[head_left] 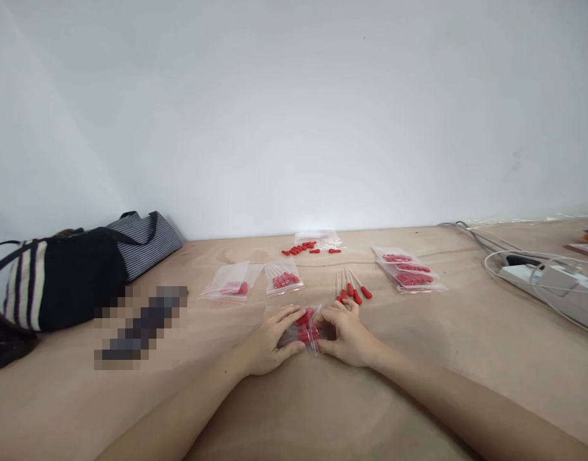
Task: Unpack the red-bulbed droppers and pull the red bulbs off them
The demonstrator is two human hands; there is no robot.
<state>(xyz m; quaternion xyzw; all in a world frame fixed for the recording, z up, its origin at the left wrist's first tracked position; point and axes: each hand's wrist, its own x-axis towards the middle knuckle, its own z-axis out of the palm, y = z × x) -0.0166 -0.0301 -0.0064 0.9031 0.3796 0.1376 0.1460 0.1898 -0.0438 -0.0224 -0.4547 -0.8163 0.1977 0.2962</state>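
Observation:
Both my hands rest on the tan table [294,410] and grip one small clear zip bag [307,330] that holds red-capped pieces. My left hand [269,342] pinches the bag's left side with fingers curled over it. On the bag's right side, my right hand [346,333] is closed the same way. Just beyond my right hand lie loose droppers with red bulbs [353,287].
Filled bags lie behind: two at centre-left [232,282] [284,278], a stack at right [409,269]. Loose red caps [308,247] sit by an empty bag near the wall. Striped cloth bags [68,272] stand left, a power strip with cables [543,278] right.

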